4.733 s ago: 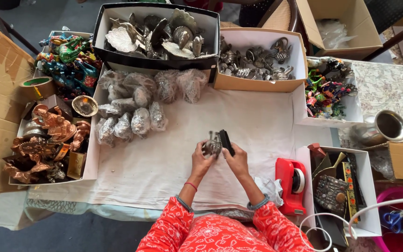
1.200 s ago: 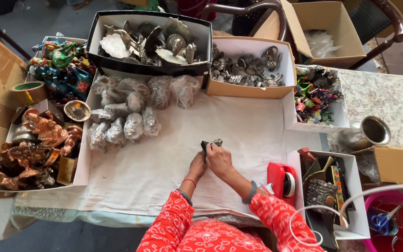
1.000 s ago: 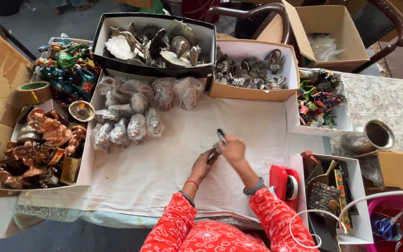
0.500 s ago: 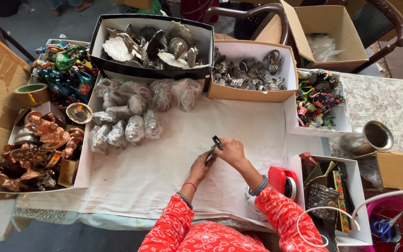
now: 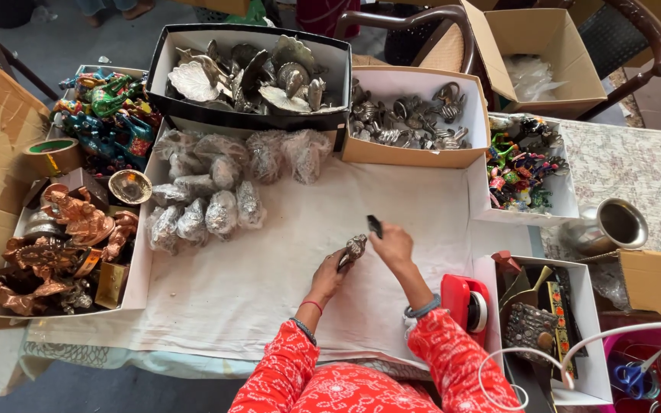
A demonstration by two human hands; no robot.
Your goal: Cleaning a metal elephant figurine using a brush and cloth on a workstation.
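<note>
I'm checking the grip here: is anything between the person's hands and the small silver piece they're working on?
Nothing visible. The left hand holds the small silver figurine directly, and the right hand, gripping a small dark object, is right beside it.

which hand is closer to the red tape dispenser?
Right. The right hand is up and to the left of the red tape dispenser, with its forearm running just beside it. The left hand sits farther left, holding a small metal figurine.

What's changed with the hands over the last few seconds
The left hand has kept hold of the small silver figurine, now lower, near the white cloth. The right hand shifted right, keeping the small black tool. The wrapped bundles and boxes stayed put.
</note>
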